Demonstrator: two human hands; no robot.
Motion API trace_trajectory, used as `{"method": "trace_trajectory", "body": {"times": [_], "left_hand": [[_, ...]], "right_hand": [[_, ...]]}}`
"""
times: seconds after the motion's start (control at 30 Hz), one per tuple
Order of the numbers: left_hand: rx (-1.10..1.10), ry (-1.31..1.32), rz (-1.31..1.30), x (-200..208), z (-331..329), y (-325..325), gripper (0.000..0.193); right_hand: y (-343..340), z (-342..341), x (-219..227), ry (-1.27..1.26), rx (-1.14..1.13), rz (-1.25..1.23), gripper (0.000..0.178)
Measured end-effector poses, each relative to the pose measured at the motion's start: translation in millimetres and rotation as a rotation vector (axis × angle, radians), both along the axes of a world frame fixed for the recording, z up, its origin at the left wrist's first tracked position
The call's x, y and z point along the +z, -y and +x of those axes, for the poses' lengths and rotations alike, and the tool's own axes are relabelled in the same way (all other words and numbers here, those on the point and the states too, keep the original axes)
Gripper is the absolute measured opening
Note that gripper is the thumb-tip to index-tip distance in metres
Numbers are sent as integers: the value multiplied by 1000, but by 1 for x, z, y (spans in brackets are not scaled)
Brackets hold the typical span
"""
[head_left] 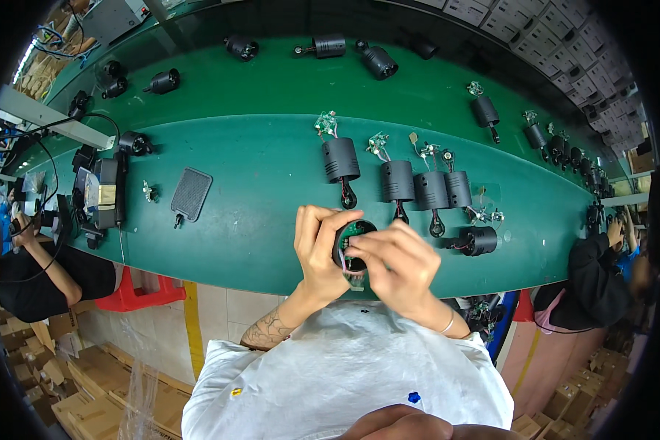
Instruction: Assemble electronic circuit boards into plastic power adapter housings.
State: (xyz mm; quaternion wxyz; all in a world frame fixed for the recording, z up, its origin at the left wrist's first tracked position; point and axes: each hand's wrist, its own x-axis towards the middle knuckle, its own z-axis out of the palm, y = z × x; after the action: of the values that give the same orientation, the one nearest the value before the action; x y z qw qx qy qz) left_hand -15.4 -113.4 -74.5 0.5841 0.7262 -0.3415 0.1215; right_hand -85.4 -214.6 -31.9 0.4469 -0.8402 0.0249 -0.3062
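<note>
Close to my body, my left hand (pixel 319 249) is wrapped round a black cylindrical housing (pixel 339 253), its open end facing up. Inside the opening lies a green circuit board (pixel 358 229), with a pale pinkish wire curving along the rim. My right hand (pixel 403 265) reaches over from the right, thumb and fingertips pinched on the board within the housing; these fingers cover part of it. Just beyond my hands stands a row of similar black housings, including one (pixel 341 159) with a green board hanging out on wires and a black loop at its near end.
Left on the green table (pixel 235 183) lie a dark flat pad (pixel 191 193), a small loose board (pixel 149 192) and a cluster of black equipment (pixel 106 192). A housing (pixel 479 240) lies sideways at right. More housings line the far belt. Other people sit at both sides.
</note>
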Motion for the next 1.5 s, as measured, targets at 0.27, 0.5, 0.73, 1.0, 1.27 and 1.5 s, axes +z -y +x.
{"method": "trace_trajectory", "body": {"times": [0.27, 0.5, 0.73, 1.0, 1.27, 1.5], "left_hand": [[-27, 105, -61, -17, -6, 0, 41], [12, 186, -255, -28, 21, 26, 48], [49, 432, -276, -55, 59, 46, 53], [64, 460, -262, -94, 68, 40, 43], [8, 424, -229, -90, 67, 42, 33], [-22, 328, -213, -70, 60, 48, 58]], "right_hand": [[-2, -12, -5, -17, -114, 89, 28], [30, 26, -30, 5, 271, 338, 43], [43, 49, -55, 32, 247, 332, 39], [30, 56, -80, 92, 218, 272, 35], [30, 57, -95, 135, 185, 354, 40], [42, 53, -84, 27, 208, 490, 44]]}}
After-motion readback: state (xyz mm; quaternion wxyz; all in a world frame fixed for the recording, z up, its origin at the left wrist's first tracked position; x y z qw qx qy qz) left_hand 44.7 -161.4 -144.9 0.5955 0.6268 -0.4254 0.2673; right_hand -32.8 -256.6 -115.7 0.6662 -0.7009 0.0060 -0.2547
